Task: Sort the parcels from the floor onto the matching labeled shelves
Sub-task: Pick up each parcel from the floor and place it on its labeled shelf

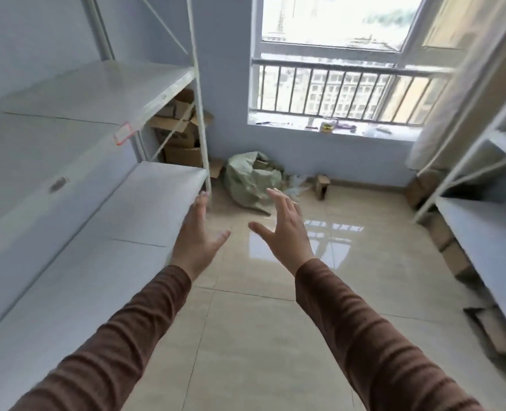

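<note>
Both hands, left hand (196, 241) and right hand (287, 229), reach out empty, fingers spread; the shelf label (124, 134) at left blurs unreadable.

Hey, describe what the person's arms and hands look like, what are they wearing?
Both arms are covered by long brown sleeves of a ribbed knit fabric, the left sleeve and the right sleeve each ending at the wrist. The left hand and the right hand are bare: no gloves, and no rings, watch or bracelets can be seen.
</note>
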`<state>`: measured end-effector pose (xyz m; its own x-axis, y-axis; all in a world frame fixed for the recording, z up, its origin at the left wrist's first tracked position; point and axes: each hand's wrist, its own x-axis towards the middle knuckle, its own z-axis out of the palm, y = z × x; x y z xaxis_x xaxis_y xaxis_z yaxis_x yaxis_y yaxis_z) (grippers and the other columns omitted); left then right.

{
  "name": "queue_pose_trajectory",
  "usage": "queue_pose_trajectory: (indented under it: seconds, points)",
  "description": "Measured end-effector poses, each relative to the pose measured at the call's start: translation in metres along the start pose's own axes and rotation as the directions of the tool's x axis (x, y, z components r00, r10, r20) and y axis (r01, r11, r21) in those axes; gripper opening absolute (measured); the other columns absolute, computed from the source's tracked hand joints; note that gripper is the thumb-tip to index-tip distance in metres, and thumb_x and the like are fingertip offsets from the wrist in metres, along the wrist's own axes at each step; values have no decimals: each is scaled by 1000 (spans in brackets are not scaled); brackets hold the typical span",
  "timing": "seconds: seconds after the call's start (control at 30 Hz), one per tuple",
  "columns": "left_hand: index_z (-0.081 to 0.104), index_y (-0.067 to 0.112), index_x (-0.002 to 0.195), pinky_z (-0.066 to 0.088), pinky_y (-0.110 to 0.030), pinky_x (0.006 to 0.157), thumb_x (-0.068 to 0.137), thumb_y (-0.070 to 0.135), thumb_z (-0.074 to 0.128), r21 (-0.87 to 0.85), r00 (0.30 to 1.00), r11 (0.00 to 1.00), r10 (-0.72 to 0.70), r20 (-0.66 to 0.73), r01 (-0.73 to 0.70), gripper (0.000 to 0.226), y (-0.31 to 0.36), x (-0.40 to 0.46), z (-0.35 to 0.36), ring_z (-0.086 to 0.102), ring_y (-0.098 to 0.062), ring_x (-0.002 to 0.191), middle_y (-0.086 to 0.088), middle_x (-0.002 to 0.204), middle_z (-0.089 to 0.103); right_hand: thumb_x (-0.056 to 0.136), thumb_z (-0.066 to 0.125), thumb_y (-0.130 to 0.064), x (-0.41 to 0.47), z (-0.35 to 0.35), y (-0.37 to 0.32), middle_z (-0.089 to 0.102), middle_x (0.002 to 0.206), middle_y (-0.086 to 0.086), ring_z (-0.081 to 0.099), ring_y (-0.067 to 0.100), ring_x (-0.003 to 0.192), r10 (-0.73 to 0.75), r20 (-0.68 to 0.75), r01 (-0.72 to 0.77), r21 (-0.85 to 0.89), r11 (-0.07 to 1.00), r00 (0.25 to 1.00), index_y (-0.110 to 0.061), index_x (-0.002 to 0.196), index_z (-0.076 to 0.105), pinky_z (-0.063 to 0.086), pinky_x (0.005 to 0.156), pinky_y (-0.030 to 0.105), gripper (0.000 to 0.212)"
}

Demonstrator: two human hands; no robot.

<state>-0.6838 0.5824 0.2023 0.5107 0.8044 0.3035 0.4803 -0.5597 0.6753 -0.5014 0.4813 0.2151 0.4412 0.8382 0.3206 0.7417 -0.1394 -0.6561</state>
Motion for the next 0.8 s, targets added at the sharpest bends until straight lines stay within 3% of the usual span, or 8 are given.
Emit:
queue_pose_trajectory:
  seconds: [0.13,0.37,0.53,0.8]
  points:
    - [26,13,160,26,-38,124,85,28,81,30,978,989,135,161,-141,94,78,4,90,28,-24,152,-9,165,30,87,77,-42,-54,-87,75,45,155,4,38,25,139,158,-119,-171,-109,979,980,-19,152,40,36,116,41,79]
    - [24,17,161,18,-38,127,88,33,78,-70,851,937,340,401,-341,92,242,-50,264,18,-20,156,-4,168,24,90,71,-51,-182,-240,210,34,163,2,32,25,143,416,-238,-469,-252,846,878,-25,154,36,31,116,40,78]
    - [19,20,163,10,-36,128,90,38,74,-104,720,886,431,544,-452,94,327,-96,354,8,-19,158,-2,171,15,91,65,-59,-262,-316,280,29,165,1,28,25,146,544,-303,-621,-321,715,783,-27,155,36,27,119,41,77]
    - [21,19,162,10,-40,129,90,40,73,-202,515,788,549,658,-581,91,410,-123,441,3,-21,159,-3,171,14,94,60,-58,-329,-374,328,21,169,3,17,25,152,674,-405,-784,-256,565,618,-27,158,31,19,123,42,76]
